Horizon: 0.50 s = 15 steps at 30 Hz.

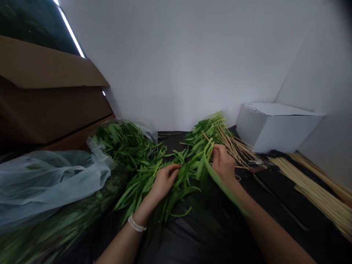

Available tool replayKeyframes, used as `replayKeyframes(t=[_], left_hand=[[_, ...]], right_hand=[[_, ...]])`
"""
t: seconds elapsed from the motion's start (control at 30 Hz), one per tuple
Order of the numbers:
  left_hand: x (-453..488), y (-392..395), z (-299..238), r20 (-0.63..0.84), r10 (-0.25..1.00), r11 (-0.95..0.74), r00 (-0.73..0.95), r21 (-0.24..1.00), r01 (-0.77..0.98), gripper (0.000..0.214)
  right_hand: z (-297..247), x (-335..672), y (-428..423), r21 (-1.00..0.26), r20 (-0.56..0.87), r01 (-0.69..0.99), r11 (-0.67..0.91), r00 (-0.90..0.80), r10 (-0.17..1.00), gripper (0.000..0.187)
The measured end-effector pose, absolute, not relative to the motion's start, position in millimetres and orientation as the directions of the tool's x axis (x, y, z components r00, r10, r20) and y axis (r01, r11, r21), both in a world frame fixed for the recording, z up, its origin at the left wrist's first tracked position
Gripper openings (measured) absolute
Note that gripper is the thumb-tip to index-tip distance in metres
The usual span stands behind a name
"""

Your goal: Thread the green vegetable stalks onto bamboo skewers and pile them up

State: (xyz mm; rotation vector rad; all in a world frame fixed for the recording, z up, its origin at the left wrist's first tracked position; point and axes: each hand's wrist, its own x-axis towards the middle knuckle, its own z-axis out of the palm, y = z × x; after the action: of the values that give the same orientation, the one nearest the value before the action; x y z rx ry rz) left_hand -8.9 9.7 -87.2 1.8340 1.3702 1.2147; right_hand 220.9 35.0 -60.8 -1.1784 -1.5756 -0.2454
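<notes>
A heap of long green leafy stems lies on a black sheet in front of me. My left hand, with a pearl bracelet at the wrist, rests on the leaves with fingers curled into them. My right hand is closed on a leafy stem that trails back over my forearm, blurred. Just beyond it lies a pile of greens threaded on bamboo skewers.
A clear plastic bag with more greens lies at left, brown cardboard boxes behind it. A white box stands at back right. Bare bamboo skewers lie in rows at right. White walls close the back.
</notes>
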Motion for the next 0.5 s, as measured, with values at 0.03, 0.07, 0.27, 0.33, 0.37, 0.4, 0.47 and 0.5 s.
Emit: replayKeyframes(t=[0.03,0.07,0.27,0.33,0.37,0.4,0.47,0.5], left_hand=[[-8,9,-90,0.377,0.916,-0.388,0.139,0.741,0.548,0.022],[-8,8,-92,0.399,0.895,-0.429,0.199,0.653,0.624,0.024],[-14,10,-102,0.403,0.847,-0.49,0.347,0.338,0.804,0.032],[-16,11,-102,0.384,0.847,-0.488,0.368,0.287,0.824,0.022],[-17,11,-102,0.38,0.847,-0.487,0.372,0.273,0.83,0.019],[-17,11,-102,0.382,0.847,-0.484,0.37,0.266,0.834,0.017],[-17,11,-103,0.403,0.849,-0.47,0.341,0.281,0.837,0.015],[-17,11,-102,0.419,0.848,-0.467,0.324,0.3,0.832,0.015]], right_hand=[[-60,222,35,-0.443,0.818,0.762,0.472,0.129,0.561,0.025],[-59,222,35,-0.468,0.809,0.751,0.466,0.153,0.567,0.025],[-59,220,33,-0.492,0.8,0.716,0.494,0.148,0.582,0.027],[-60,218,33,-0.484,0.799,0.712,0.509,0.122,0.589,0.026],[-60,218,32,-0.479,0.798,0.711,0.515,0.109,0.592,0.025],[-60,217,32,-0.472,0.799,0.711,0.522,0.095,0.594,0.025],[-61,216,31,-0.45,0.808,0.707,0.545,0.063,0.586,0.024],[-61,216,30,-0.436,0.816,0.704,0.561,0.046,0.576,0.024]])
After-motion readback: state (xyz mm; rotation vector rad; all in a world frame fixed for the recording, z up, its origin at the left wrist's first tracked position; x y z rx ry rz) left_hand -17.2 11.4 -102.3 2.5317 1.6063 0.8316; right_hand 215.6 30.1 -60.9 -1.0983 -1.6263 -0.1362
